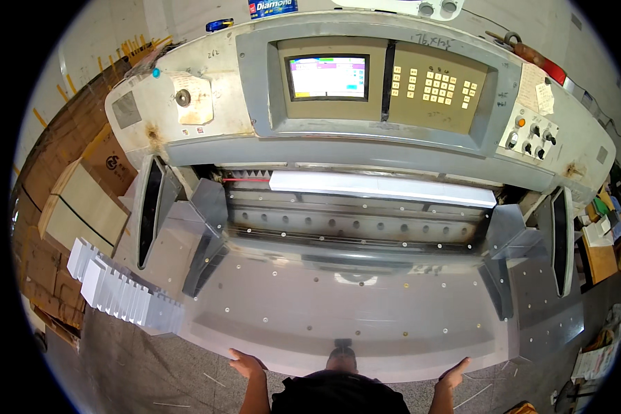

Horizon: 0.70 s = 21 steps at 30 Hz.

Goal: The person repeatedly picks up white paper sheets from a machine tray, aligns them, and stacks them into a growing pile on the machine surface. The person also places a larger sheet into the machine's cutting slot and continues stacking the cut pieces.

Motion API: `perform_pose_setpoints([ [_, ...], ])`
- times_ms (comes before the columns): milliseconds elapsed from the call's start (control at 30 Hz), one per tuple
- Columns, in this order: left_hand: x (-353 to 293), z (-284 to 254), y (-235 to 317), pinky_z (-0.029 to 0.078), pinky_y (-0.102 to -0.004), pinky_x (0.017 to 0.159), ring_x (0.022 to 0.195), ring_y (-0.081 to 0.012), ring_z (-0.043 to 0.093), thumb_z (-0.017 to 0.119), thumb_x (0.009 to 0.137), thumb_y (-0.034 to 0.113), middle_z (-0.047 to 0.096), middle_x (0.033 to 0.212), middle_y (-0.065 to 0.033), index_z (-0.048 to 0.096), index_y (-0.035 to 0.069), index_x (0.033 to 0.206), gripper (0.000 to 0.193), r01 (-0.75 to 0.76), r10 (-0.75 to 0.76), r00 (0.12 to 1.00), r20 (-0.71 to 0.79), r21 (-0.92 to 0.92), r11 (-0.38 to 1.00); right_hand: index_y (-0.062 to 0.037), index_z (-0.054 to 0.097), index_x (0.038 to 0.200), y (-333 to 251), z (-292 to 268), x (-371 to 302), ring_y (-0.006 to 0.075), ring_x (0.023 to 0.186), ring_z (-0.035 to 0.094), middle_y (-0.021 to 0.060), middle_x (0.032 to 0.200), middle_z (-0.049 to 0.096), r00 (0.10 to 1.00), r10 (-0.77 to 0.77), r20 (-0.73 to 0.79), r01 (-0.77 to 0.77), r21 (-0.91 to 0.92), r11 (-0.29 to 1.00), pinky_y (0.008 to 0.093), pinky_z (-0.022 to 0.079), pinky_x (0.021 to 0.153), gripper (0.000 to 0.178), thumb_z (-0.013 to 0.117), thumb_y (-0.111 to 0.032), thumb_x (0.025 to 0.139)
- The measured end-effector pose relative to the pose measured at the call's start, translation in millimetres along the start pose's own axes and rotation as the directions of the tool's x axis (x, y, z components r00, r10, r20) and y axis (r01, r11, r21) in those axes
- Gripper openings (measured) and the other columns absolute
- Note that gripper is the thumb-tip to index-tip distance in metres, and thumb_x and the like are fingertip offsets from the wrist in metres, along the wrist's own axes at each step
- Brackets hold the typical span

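Note:
At the front edge of a large paper cutter's metal table (352, 303) are both my hands, apart from each other. My left hand (247, 363) touches the edge left of centre, one digit stretched out to the left. Farther right, my right hand (454, 373) lies at the same edge with a digit pointing up and right. Neither hand shows anything held; the other fingers are partly hidden. A long white stack of paper (379, 188) lies across the back of the table, under the machine's front beam. Several cut white paper stacks (121, 293) stand on the left side table.
Above the table are a lit screen (328, 77), a keypad (435, 86) and a knob panel (529, 138). Upright guards (152, 210) flank the opening. Cardboard boxes (83, 200) stand at the left. Paper scraps (214, 379) lie on the floor.

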<state>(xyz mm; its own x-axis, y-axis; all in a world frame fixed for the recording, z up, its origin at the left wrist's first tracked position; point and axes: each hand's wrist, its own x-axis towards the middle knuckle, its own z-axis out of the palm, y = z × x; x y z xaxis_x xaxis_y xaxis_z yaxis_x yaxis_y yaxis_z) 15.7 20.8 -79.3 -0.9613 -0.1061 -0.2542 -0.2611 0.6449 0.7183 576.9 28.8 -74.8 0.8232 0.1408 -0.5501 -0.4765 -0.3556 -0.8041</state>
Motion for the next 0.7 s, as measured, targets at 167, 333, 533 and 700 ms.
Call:
perform_pose_setpoints([
  [167, -1, -2, 2, 0.049, -0.0519, 0.092, 0.110, -0.0460, 0.059, 0.036, 0.098, 0.063, 0.057, 0.122, -0.0329, 0.041, -0.012, 0.132, 0.082, -0.002, 0.003, 1.000, 0.014, -0.028, 1.000, 0.0196, 0.063, 0.106, 7, 5, 4, 0.0316, 0.091, 0.065, 0.0232, 0.107, 0.067, 0.992, -0.074, -0.103, 0.075, -0.001, 0.997, 0.0429, 0.052, 0.083, 0.097, 0.063, -0.074, 0.079],
  [333, 3, 2, -5, 0.050, -0.0512, 0.091, 0.109, -0.0460, 0.060, 0.038, 0.099, 0.061, 0.056, 0.122, -0.0335, 0.041, -0.012, 0.130, 0.080, -0.011, 0.013, 1.000, 0.016, -0.166, 0.986, 0.0202, 0.062, 0.107, 8, 6, 4, 0.0326, 0.091, 0.066, 0.0245, 0.107, 0.067, 0.990, -0.089, -0.108, 0.090, 0.000, 0.996, 0.0427, 0.053, 0.084, 0.098, 0.063, -0.074, 0.079],
  [533, 3, 0, 0, 0.050, -0.0517, 0.091, 0.111, -0.0475, 0.059, 0.037, 0.098, 0.064, 0.054, 0.123, -0.0360, 0.041, -0.013, 0.129, 0.083, -0.004, 0.006, 1.000, 0.021, -0.111, 0.994, 0.0211, 0.062, 0.105, 3, 7, -6, 0.0341, 0.090, 0.066, 0.0261, 0.104, 0.068, 0.986, -0.109, -0.125, 0.099, -0.089, 0.991, 0.0435, 0.053, 0.082, 0.102, 0.061, -0.077, 0.078],
  [700, 7, 5, -4, 0.050, -0.0529, 0.092, 0.111, -0.0483, 0.059, 0.037, 0.097, 0.064, 0.054, 0.124, -0.0369, 0.042, -0.014, 0.127, 0.083, 0.018, -0.011, 0.999, 0.047, -0.149, 0.989, 0.0222, 0.062, 0.102, 3, 7, -5, 0.0361, 0.089, 0.066, 0.0283, 0.103, 0.068, 0.974, -0.121, -0.192, 0.093, -0.147, 0.985, 0.0443, 0.052, 0.083, 0.107, 0.058, -0.081, 0.076],
])
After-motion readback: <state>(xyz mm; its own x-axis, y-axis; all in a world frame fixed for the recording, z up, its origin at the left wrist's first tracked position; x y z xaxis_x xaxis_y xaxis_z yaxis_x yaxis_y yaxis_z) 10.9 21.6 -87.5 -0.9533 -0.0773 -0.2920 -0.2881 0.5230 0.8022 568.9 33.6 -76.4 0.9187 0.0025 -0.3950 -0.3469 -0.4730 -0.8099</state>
